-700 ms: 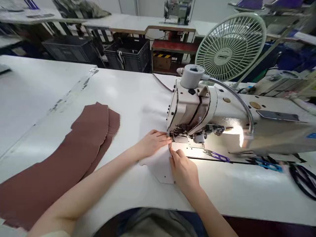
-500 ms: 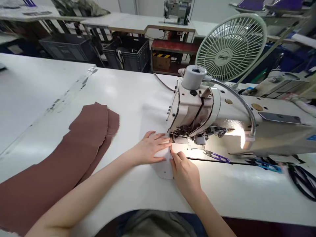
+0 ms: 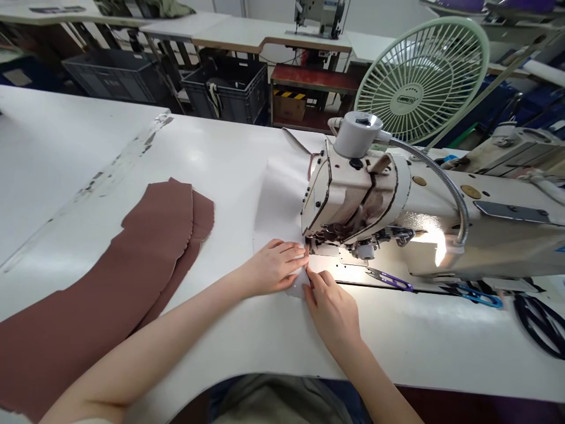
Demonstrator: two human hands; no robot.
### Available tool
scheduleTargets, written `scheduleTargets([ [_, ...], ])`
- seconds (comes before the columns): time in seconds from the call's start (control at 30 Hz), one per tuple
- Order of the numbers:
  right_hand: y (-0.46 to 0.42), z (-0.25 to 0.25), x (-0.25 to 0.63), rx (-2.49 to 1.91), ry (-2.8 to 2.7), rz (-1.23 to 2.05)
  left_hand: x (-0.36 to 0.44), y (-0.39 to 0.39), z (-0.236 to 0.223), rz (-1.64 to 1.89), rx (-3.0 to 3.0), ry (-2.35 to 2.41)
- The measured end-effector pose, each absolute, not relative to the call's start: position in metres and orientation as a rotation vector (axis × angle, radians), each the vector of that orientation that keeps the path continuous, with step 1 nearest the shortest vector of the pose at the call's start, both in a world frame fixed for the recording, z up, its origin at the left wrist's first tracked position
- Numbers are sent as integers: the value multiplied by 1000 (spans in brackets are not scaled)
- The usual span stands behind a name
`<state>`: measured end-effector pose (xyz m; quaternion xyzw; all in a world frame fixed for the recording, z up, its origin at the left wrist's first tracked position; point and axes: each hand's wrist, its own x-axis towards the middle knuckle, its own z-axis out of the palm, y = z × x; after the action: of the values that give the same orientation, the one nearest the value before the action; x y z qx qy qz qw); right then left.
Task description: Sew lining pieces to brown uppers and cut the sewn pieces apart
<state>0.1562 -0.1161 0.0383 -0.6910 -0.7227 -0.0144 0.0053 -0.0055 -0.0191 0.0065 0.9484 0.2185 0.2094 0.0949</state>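
Right now your left hand [image 3: 276, 268] is lying flat, fingers spread, on the white cloth [image 3: 282, 200] at the frame's middle. Your right hand [image 3: 331, 306] is pinching its edge by the sewing machine [image 3: 357, 194]. It looks thin and floppy, so hold near the edge.

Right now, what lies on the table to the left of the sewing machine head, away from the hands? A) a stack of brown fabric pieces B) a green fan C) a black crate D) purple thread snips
A: the brown fabric pieces lie stacked on the white table, left of the sewing machine and apart from the left hand and right hand, which press white fabric at the needle.
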Motion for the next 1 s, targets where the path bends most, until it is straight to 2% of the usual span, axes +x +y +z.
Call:
scheduleTargets([
  [0.5, -117, 36, 161, -1935, -2214, -143, -7, -17, 6, 755, 2729, 593],
  [1.0, -81, 46, 172, -2058, -2423, -53, 3, 6, 11, 590, 2628, 771],
])
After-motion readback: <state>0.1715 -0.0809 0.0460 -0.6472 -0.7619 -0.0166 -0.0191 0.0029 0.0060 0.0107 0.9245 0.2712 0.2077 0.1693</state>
